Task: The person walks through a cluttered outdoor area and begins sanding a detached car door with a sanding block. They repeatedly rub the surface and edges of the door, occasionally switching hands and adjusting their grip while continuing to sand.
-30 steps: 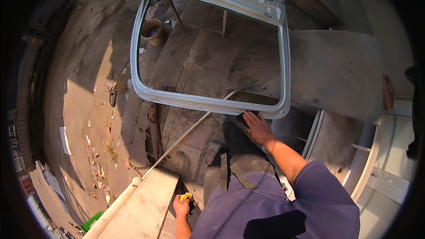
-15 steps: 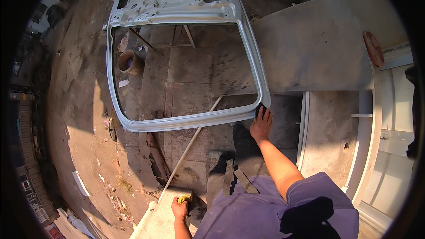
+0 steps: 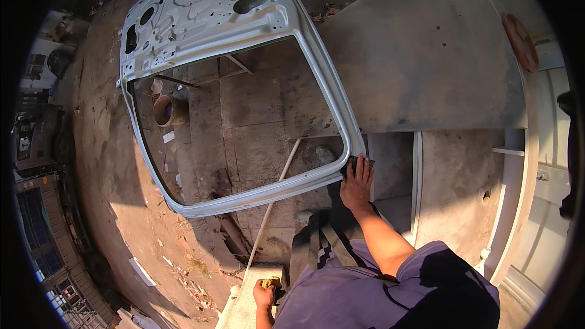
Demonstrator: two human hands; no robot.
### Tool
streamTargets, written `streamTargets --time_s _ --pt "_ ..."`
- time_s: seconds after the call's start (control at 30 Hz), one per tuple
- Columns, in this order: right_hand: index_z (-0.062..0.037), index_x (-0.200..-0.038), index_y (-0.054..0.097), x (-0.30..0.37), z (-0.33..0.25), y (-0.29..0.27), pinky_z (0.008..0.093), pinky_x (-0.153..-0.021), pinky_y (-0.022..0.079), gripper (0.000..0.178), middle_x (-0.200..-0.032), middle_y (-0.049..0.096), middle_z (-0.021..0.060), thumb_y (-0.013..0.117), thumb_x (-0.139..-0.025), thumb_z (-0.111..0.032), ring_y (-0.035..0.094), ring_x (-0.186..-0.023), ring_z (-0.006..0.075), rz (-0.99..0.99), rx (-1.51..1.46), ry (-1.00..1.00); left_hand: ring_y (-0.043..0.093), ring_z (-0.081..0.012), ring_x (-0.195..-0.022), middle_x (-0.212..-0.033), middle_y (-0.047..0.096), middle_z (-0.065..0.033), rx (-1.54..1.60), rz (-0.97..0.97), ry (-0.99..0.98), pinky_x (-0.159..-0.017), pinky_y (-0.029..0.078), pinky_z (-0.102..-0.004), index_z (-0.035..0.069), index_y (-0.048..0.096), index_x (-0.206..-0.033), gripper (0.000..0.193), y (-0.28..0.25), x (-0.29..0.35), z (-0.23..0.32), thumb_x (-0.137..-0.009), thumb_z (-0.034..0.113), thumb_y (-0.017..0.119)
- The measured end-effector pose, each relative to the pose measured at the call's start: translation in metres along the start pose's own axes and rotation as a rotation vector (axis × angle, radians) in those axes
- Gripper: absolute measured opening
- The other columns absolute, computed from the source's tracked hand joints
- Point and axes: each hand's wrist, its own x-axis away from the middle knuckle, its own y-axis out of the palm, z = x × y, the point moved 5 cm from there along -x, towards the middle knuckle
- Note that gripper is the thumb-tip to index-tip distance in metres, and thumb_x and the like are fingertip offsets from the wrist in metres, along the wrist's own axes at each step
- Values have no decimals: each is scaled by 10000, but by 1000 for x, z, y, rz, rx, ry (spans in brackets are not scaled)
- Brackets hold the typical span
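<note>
A pale grey-white vehicle door shell [image 3: 262, 197] with a large window opening stretches out before me. My right hand [image 3: 356, 187] is at the near right corner of its window frame, fingers over a small black pad [image 3: 348, 167] pressed to the metal. Part of that pad is hidden under the fingers, so its exact kind is unclear. Low in the view, my left hand [image 3: 264, 295] is closed round a crumpled yellow-green cloth or sponge [image 3: 271, 282], away from the door and over a pale ledge.
A grey sheet-like surface [image 3: 420, 61] and a white-edged cabinet-like structure [image 3: 463, 189] flank the door's right side. Through the window opening show a brown bucket [image 3: 163, 111] and stand bars. Below the frame runs a pale pole [image 3: 266, 219]. Litter dots the ground at left.
With the view turning, the door appears lower, farther left and more tilted. My right hand remains at the same frame corner with the black pad; my left still grips the yellow-green piece.
</note>
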Motion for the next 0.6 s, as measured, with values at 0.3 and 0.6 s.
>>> streamTargets --time_s 0.3,0.6 --pt "155 -1654 454 -10 -11 3 657 -1386 155 803 -1863 201 301 723 -986 -201 197 -1731 489 -53 -47 -47 781 -253 -973 -1022 814 -161 125 -103 140 -923 600 -373 -28 686 -1152 291 0 -36 123 -878 -41 782" --pt "85 -1661 491 45 -59 21 656 -1388 167 711 -1838 219 347 657 -1016 -165 181 -1731 497 -161 -210 -110 811 -387 -993 -1047 826 -221 -27 -38 281 -895 616 -431 -3 711 -1204 344 -42 -55 97 -880 16 824"
